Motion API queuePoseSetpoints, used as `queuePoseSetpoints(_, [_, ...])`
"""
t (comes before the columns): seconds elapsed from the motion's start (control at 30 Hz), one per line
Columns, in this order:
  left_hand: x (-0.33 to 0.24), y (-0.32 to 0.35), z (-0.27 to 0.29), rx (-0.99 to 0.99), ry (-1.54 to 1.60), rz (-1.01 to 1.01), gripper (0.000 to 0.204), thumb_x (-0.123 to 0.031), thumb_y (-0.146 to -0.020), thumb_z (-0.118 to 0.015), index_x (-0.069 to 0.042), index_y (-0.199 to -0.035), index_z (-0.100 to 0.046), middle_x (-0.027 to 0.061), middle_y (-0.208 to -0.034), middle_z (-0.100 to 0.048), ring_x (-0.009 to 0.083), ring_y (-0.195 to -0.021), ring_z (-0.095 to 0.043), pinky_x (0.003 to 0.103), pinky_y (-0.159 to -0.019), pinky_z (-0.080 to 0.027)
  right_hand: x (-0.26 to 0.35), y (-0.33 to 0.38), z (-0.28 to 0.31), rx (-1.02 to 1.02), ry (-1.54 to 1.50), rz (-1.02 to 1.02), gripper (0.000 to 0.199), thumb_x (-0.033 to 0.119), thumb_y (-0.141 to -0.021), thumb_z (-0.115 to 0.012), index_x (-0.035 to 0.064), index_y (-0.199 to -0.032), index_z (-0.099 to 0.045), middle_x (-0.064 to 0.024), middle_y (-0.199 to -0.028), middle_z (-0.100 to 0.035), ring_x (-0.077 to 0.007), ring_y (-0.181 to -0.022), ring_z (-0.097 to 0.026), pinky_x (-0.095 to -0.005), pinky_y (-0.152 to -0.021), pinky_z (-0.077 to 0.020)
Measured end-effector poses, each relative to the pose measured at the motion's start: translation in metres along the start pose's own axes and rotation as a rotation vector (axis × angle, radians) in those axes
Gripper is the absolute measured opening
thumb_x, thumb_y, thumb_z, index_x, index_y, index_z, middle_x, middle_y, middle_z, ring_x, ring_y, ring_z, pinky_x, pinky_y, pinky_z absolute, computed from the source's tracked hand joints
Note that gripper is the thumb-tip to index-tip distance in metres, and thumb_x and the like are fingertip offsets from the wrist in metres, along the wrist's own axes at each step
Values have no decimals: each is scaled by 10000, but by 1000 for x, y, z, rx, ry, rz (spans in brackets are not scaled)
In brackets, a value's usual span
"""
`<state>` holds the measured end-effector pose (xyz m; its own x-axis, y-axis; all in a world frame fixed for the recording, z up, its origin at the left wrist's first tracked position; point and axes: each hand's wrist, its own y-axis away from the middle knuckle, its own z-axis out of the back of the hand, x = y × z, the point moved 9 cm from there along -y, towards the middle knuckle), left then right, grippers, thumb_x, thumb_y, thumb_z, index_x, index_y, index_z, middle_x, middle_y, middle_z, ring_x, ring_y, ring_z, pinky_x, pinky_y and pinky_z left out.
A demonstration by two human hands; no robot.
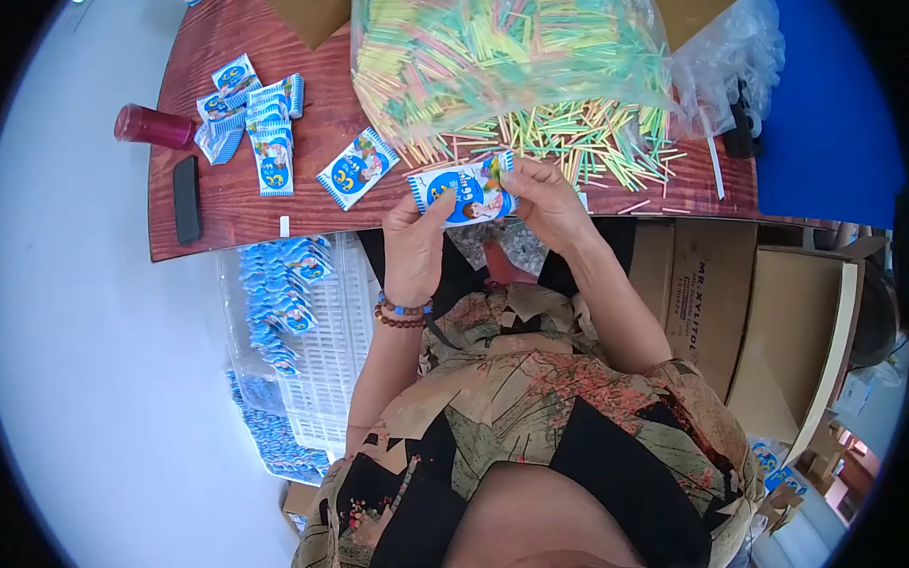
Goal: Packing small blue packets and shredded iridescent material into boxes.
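Observation:
Between my two hands, just over the table's near edge, is a blue and white candy packet (471, 193). My left hand (415, 235) pinches its left end, with the thumb lying across the front. The right end is gripped by my right hand (549, 203), thumb on top near the corner. Another packet (357, 168) of the same kind lies flat on the table just left of the held one. Farther left is a loose pile of such packets (272, 120). Beyond my hands, thin coloured sticks (590, 139) spill from a large clear plastic bag (511, 47).
A pink-red cylinder (154, 125) and a black bar-shaped object (186, 199) lie at the table's (317, 217) left side. Below left stand white plastic baskets (322, 364) with many packets. Cardboard boxes (710, 295) stand below right. Crumpled clear plastic (727, 64) lies at the far right.

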<state>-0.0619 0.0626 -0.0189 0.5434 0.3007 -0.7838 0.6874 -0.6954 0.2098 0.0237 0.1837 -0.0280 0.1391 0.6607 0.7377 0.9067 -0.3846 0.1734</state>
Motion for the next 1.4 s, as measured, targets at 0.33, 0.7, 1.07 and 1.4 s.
queuePoseSetpoints(0.33, [20,0,-27,-1,-134,58,123,-24,-867,-632,5,-980,-671,43,-918,-687,73,-800,-625,232,-722,-497,27,20,28,22,400,2,172,70,-850,-661,16,-1013,-670,-21,-919,-681,-67,-834,-607,-242,-754,-486])
queuePoseSetpoints(0.7, [51,11,-21,-86,-100,104,107,-53,-884,-628,4,-957,-681,40,-881,-689,73,-766,-626,231,-714,-496,22,34,46,-57,431,63,127,106,-860,-663,-9,-901,-697,-4,-810,-667,-35,-737,-568,-211,-678,-465])
queuePoseSetpoints(1.07, [72,10,-2,-100,179,254,154,-210,-931,-599,-81,-886,-670,15,-893,-673,101,-808,-602,282,-681,-453,76,48,19,112,741,473,301,188,-783,-716,71,-1040,-615,-74,-1232,-469,-189,-1130,-451,-350,-976,-343])
queuePoseSetpoints(1.4, [76,16,-12,-106,226,243,218,-217,-950,-568,-38,-862,-656,49,-889,-664,120,-753,-571,272,-660,-440,62,47,-11,268,1053,646,174,149,-788,-701,82,-949,-691,-69,-1295,-513,-269,-1217,-432,-404,-1001,-339])
